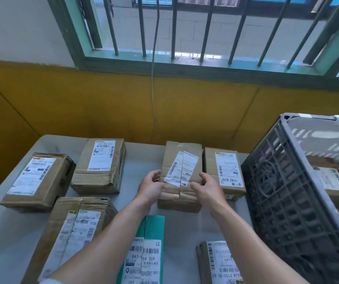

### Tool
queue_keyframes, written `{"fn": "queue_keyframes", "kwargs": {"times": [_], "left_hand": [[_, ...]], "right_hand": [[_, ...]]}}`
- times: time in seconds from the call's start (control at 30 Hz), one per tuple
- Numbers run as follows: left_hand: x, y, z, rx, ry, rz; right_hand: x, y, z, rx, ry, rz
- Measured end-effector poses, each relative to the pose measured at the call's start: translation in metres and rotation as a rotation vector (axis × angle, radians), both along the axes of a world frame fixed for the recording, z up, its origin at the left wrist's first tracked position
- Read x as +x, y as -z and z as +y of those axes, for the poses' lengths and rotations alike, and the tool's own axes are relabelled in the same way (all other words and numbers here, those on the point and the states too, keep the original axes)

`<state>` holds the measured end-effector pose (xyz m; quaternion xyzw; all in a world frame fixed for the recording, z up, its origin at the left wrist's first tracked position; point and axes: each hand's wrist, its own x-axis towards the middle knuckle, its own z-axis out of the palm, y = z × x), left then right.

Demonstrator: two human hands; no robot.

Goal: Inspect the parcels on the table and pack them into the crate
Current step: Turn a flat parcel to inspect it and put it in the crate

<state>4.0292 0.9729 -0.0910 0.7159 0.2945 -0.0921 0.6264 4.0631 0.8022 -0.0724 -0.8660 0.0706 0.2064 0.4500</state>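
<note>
Light source: daylight is admitted through the barred window [185, 37] across the top of the frame.
Brightness: the scene is lit evenly and brightly, and the table [6, 232] is rendered pale grey.
Shadows: soft, narrow shadows are cast beside the parcels [99, 167] at left.
Glare: a sheen is seen on the clear tape of the centre parcel [182, 171].
Distortion: straight lines are bowed near the edges, notably on the crate [287, 201] at right.
Sharpness: fine label print is softened, and the lower corners are blurred.
</note>
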Motion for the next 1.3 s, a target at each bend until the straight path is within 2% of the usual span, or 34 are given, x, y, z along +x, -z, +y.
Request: {"fn": "queue_keyframes", "kwargs": {"times": [0.43,0.73,0.87,1.07,1.2,1.3], "left_hand": [[-0.015,-0.024,-0.001,0.114,-0.142,-0.091],[-0.034,-0.04,0.051,0.128,-0.24,-0.205],[-0.043,-0.045,0.095,0.083,-0.267,-0.179],[-0.053,-0.036,0.171,0.118,-0.304,-0.165],[-0.057,-0.028,0.212,0.145,-0.281,-0.064],[-0.054,-0.021,0.224,0.062,-0.237,0.005]], "right_hand": [[-0.007,-0.018,-0.001,0.126,-0.057,-0.066],[-0.025,-0.028,0.058,0.194,-0.133,-0.074],[-0.031,-0.03,0.103,0.186,-0.146,-0.08],[-0.045,-0.022,0.174,0.207,-0.159,0.002],[-0.05,-0.014,0.212,0.184,-0.167,0.081],[-0.05,-0.009,0.228,0.173,-0.151,0.145]]}}
